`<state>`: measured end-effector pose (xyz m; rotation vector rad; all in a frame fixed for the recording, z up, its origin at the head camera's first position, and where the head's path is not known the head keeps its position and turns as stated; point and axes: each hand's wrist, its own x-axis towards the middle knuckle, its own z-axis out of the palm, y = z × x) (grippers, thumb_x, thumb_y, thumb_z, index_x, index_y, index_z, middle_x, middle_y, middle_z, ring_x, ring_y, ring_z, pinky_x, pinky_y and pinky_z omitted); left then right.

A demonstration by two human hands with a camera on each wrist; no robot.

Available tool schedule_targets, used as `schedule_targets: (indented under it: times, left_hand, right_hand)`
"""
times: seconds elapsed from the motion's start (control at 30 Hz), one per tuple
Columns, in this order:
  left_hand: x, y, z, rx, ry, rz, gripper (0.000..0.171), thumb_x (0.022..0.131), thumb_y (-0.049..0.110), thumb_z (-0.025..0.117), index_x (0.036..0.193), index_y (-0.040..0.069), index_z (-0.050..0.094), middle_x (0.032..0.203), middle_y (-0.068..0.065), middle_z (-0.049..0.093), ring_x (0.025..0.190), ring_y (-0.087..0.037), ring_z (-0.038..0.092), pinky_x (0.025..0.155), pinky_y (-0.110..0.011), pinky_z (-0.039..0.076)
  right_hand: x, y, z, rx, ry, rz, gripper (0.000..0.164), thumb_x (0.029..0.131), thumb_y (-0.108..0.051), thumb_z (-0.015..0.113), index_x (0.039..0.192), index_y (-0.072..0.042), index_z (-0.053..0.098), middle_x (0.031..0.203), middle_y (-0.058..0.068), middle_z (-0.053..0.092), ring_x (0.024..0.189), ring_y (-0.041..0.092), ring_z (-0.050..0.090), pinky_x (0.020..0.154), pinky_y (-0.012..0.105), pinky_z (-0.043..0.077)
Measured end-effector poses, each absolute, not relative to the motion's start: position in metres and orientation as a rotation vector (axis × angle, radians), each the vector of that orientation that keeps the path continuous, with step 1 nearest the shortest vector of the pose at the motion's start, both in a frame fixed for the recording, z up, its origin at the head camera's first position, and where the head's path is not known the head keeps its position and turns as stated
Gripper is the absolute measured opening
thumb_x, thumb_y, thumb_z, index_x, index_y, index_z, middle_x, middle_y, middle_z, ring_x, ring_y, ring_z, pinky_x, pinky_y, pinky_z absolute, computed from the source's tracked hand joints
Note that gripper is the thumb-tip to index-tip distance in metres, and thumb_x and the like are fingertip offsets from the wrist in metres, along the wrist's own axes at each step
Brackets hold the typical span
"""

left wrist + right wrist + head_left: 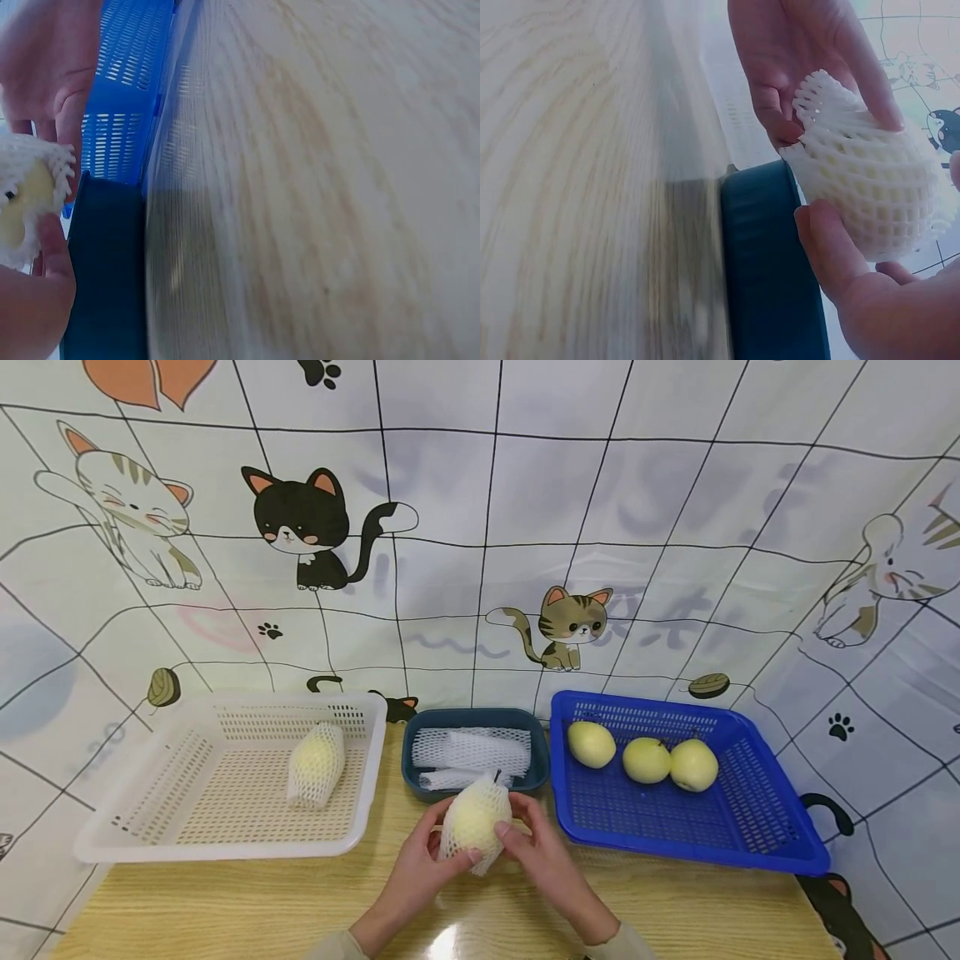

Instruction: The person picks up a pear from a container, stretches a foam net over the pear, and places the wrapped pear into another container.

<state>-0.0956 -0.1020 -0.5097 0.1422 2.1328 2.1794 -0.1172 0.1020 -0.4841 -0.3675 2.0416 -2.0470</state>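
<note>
Together, the person's left hand (422, 858) and right hand (537, 846) grip a round pale-yellow fruit (476, 817) between them, wrapped in a white foam-net sleeve (487, 863). Just beyond that grip stands a dark-teal plastic tub (472, 718) of white mesh foam sleeves (489, 752); to its right, a blue plastic basket (637, 835) holds three bare pale-yellow fruits (647, 761), and to its left, a white plastic basket (232, 797) holds another netted fruit (316, 767).
</note>
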Motion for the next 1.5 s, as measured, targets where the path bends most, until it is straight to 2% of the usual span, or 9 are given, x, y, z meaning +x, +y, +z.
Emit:
schedule_targets:
  times: [0.23, 0.5, 0.73, 0.83, 0.97, 1.1, 1.23, 1.37, 1.5]
  left_hand:
    - [-0.093, -0.1, -0.509, 0.13, 2.32, 2.117, 0.072, 0.084, 0.017, 0.087, 0.147, 0.009, 0.053, 0.12, -0.015, 0.061, 0.098, -0.022, 0.066, 0.08, -0.027, 0.058]
    - [-0.089, -0.096, -0.507, 0.164, 2.549, 2.045, 0.067, 0.081, 0.019, 0.091, 0.14, 0.013, 0.06, 0.124, -0.006, 0.062, 0.098, -0.02, 0.064, 0.082, -0.028, 0.057]
    - [-0.087, -0.096, -0.5, 0.291, 2.596, 1.859, 0.087, 0.08, 0.027, 0.091, 0.153, 0.011, 0.047, 0.134, -0.007, 0.054, 0.116, -0.027, 0.057, 0.093, -0.038, 0.053]
    - [-0.086, -0.099, -0.494, 0.295, 2.488, 1.933, 0.079, 0.093, 0.025, 0.078, 0.159, 0.008, 0.037, 0.143, -0.013, 0.05, 0.133, -0.034, 0.051, 0.104, -0.049, 0.048]
    - [-0.09, -0.104, -0.486, 0.307, 2.238, 2.124, 0.056, 0.112, 0.025, 0.043, 0.161, 0.004, 0.029, 0.154, -0.026, 0.041, 0.145, -0.044, 0.038, 0.115, -0.055, 0.037]
    - [-0.093, -0.109, -0.476, 0.326, 1.96, 2.221, 0.062, 0.115, 0.038, 0.02, 0.162, -0.002, 0.019, 0.16, -0.033, 0.029, 0.15, -0.048, 0.027, 0.12, -0.059, 0.026]
    - [-0.093, -0.111, -0.47, 0.326, 1.817, 2.207, 0.072, 0.113, 0.049, 0.013, 0.164, -0.002, 0.013, 0.165, -0.032, 0.019, 0.153, -0.046, 0.019, 0.122, -0.057, 0.02]
    - [-0.091, -0.109, -0.469, 0.328, 1.797, 2.159, 0.075, 0.111, 0.054, 0.012, 0.165, 0.002, 0.01, 0.168, -0.028, 0.015, 0.154, -0.043, 0.017, 0.122, -0.057, 0.021]
    - [-0.09, -0.107, -0.471, 0.314, 1.809, 2.153, 0.072, 0.112, 0.052, 0.014, 0.166, 0.004, 0.009, 0.17, -0.022, 0.013, 0.154, -0.037, 0.018, 0.121, -0.047, 0.025]
  right_hand:
    - [-0.117, 0.1, -0.485, -0.287, 2.014, -2.044, 0.07, 0.099, -0.019, 0.066, 0.154, 0.004, 0.03, 0.151, 0.031, 0.037, 0.115, 0.036, 0.064, 0.087, 0.033, 0.056]
    - [-0.119, 0.097, -0.488, -0.234, 2.012, -2.043, 0.074, 0.098, -0.022, 0.068, 0.156, 0.0, 0.028, 0.15, 0.028, 0.039, 0.111, 0.033, 0.066, 0.088, 0.031, 0.056]
    - [-0.12, 0.1, -0.49, -0.201, 2.08, -2.058, 0.067, 0.096, -0.021, 0.07, 0.152, -0.004, 0.036, 0.142, 0.025, 0.048, 0.104, 0.029, 0.067, 0.084, 0.031, 0.057]
    - [-0.12, 0.102, -0.49, -0.2, 2.112, -2.047, 0.066, 0.095, -0.02, 0.07, 0.15, -0.003, 0.039, 0.138, 0.025, 0.051, 0.102, 0.029, 0.067, 0.083, 0.031, 0.057]
    - [-0.119, 0.103, -0.488, -0.216, 2.089, -2.034, 0.066, 0.095, -0.02, 0.07, 0.15, -0.001, 0.038, 0.137, 0.024, 0.051, 0.104, 0.028, 0.066, 0.084, 0.03, 0.056]
    - [-0.119, 0.103, -0.487, -0.23, 2.093, -1.98, 0.069, 0.095, -0.021, 0.07, 0.151, 0.0, 0.037, 0.139, 0.023, 0.049, 0.109, 0.029, 0.063, 0.085, 0.032, 0.056]
    - [-0.119, 0.101, -0.485, -0.219, 2.191, -1.878, 0.074, 0.093, -0.026, 0.073, 0.151, 0.001, 0.037, 0.14, 0.022, 0.048, 0.111, 0.029, 0.06, 0.086, 0.036, 0.055]
    - [-0.119, 0.099, -0.482, -0.234, 2.246, -1.782, 0.077, 0.094, -0.031, 0.075, 0.152, 0.002, 0.037, 0.137, 0.021, 0.049, 0.101, 0.027, 0.063, 0.081, 0.038, 0.056]
    - [-0.118, 0.101, -0.479, -0.32, 2.178, -1.773, 0.066, 0.103, -0.033, 0.063, 0.154, 0.001, 0.037, 0.138, 0.022, 0.046, 0.098, 0.027, 0.065, 0.08, 0.041, 0.058]
